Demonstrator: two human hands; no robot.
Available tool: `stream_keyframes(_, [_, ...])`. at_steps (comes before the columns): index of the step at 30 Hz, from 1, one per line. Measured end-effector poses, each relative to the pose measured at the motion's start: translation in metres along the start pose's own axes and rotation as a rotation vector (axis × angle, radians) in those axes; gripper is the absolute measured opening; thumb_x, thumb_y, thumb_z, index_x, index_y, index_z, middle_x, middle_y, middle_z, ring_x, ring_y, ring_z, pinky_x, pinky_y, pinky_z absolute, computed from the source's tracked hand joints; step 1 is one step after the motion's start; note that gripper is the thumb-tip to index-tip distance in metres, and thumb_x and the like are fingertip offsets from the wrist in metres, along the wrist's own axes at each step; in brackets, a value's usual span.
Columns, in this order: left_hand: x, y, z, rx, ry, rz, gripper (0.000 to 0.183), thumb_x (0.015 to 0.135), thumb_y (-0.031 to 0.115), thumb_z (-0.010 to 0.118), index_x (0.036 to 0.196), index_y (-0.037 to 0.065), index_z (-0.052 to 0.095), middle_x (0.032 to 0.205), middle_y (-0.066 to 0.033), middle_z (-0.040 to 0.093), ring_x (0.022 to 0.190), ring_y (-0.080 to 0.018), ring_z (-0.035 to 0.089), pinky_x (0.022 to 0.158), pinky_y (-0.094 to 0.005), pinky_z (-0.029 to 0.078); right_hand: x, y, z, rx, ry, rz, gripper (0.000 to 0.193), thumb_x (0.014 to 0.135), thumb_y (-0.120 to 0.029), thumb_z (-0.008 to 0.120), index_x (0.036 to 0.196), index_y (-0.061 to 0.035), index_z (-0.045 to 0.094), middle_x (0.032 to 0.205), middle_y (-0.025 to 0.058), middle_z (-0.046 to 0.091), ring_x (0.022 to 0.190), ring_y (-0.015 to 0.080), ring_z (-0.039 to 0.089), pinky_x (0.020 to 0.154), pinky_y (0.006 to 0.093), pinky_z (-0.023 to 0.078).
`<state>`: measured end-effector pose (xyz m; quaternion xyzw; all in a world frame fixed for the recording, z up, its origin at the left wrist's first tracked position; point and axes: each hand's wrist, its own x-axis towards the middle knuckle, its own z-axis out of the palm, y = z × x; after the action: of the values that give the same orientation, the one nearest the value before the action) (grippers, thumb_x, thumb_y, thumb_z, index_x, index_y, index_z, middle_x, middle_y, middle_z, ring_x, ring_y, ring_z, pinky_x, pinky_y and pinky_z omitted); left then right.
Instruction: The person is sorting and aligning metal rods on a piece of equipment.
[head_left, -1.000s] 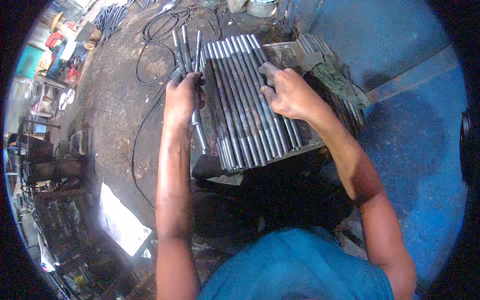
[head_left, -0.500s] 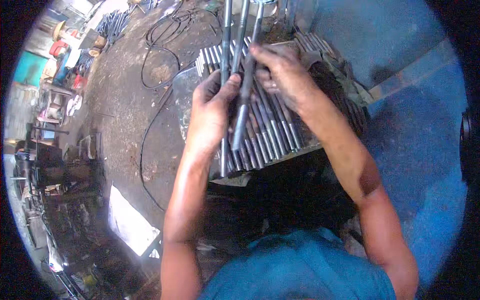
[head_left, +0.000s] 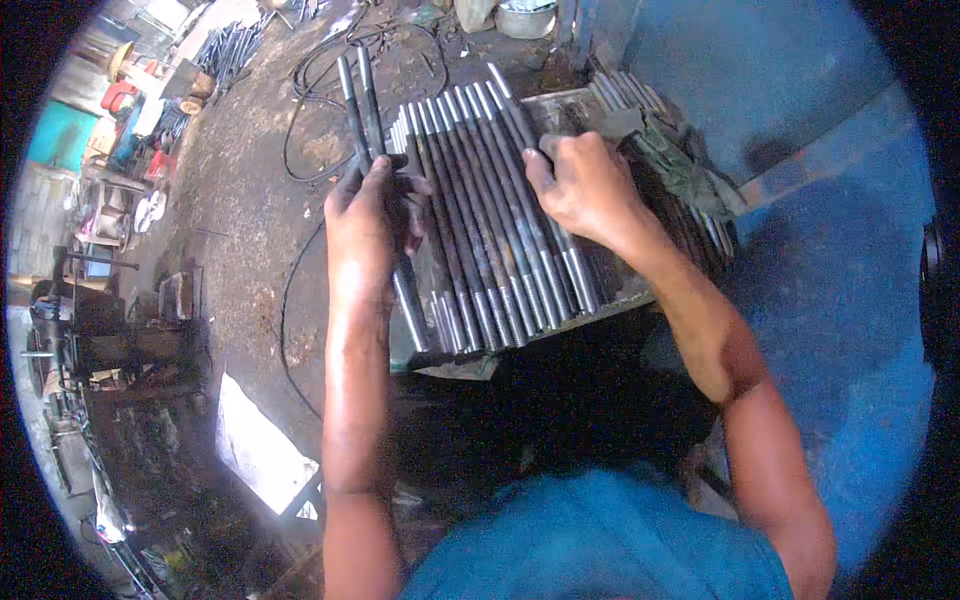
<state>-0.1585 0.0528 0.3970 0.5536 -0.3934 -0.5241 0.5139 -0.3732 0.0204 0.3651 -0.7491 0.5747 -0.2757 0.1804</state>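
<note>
Two dark steel rods with bright threaded ends (head_left: 352, 100) stand tilted in my left hand (head_left: 362, 205), whose fingers are wrapped round them at mid-length. Their lower ends reach down beside the left end of a row of similar threaded rods (head_left: 470, 200), laid side by side on a low bench (head_left: 630, 285). At the right side of the row, my right hand (head_left: 588, 185) is closed on a single threaded rod (head_left: 508, 100). Its far end rises past the other rods' ends, while my hand covers its middle. The fingertips of my right hand are partly hidden.
More rods (head_left: 625, 88) and a crumpled green cloth (head_left: 665, 150) lie right of the row. A black cable (head_left: 288, 290) crosses the dirt floor on the left. A white sheet (head_left: 255, 440) lies lower left; a blue wall (head_left: 750, 90) stands at right.
The rods held upright between my hands have parted. My left hand has moved left with two of them, and my right hand has lowered one to the right side of the row.
</note>
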Motion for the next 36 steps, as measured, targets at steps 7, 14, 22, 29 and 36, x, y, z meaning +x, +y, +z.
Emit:
stream_keyframes(7, [0.003, -0.004, -0.005, 0.025, 0.031, -0.019, 0.029, 0.097, 0.025, 0.048, 0.103, -0.002, 0.058, 0.074, -0.0075, 0.062, 0.044, -0.0105, 0.049, 0.036, -0.0226, 0.034, -0.004, -0.007, 0.002, -0.187, -0.116, -0.003, 0.033, 0.087, -0.026, 0.055, 0.073, 0.0023, 0.065, 0.067, 0.028, 0.059, 0.068, 0.0459, 0.061, 0.068, 0.0524, 0.05])
stream_keyframes(14, [0.002, -0.001, 0.0, 0.04, 0.004, -0.053, 0.021, 0.098, 0.018, 0.043, 0.099, -0.001, 0.052, 0.074, -0.0103, 0.065, 0.044, -0.0111, 0.05, 0.036, -0.0229, 0.034, 0.004, -0.003, 0.008, -0.27, -0.104, -0.087, 0.032, 0.088, -0.023, 0.053, 0.071, 0.0015, 0.065, 0.066, 0.027, 0.06, 0.067, 0.0441, 0.063, 0.067, 0.0516, 0.051])
stream_keyframes(22, [0.005, -0.007, 0.0, 0.026, -0.022, -0.077, 0.022, 0.098, 0.018, 0.043, 0.098, -0.001, 0.053, 0.074, -0.0101, 0.065, 0.046, -0.0118, 0.052, 0.038, -0.0234, 0.037, 0.002, -0.003, 0.009, -0.33, -0.118, -0.151, 0.032, 0.091, -0.023, 0.05, 0.076, -0.0002, 0.065, 0.066, 0.0263, 0.06, 0.067, 0.0427, 0.064, 0.067, 0.0513, 0.052])
stream_keyframes(29, [0.004, -0.008, -0.001, 0.012, -0.045, -0.078, 0.022, 0.096, 0.017, 0.044, 0.101, -0.003, 0.054, 0.077, -0.0113, 0.066, 0.05, -0.0127, 0.055, 0.041, -0.0235, 0.04, 0.001, 0.0, 0.009, -0.274, -0.128, -0.136, 0.031, 0.091, -0.022, 0.049, 0.076, -0.0002, 0.065, 0.067, 0.0265, 0.06, 0.067, 0.0434, 0.063, 0.068, 0.0515, 0.051])
stream_keyframes(36, [0.0, -0.005, 0.009, -0.056, -0.06, -0.077, 0.023, 0.096, 0.013, 0.042, 0.102, -0.007, 0.052, 0.084, -0.015, 0.066, 0.056, -0.0159, 0.06, 0.048, -0.0271, 0.049, -0.002, 0.004, 0.012, -0.187, -0.093, -0.127, 0.029, 0.091, -0.022, 0.05, 0.078, -0.0002, 0.065, 0.068, 0.0254, 0.061, 0.067, 0.0437, 0.062, 0.066, 0.0506, 0.05])
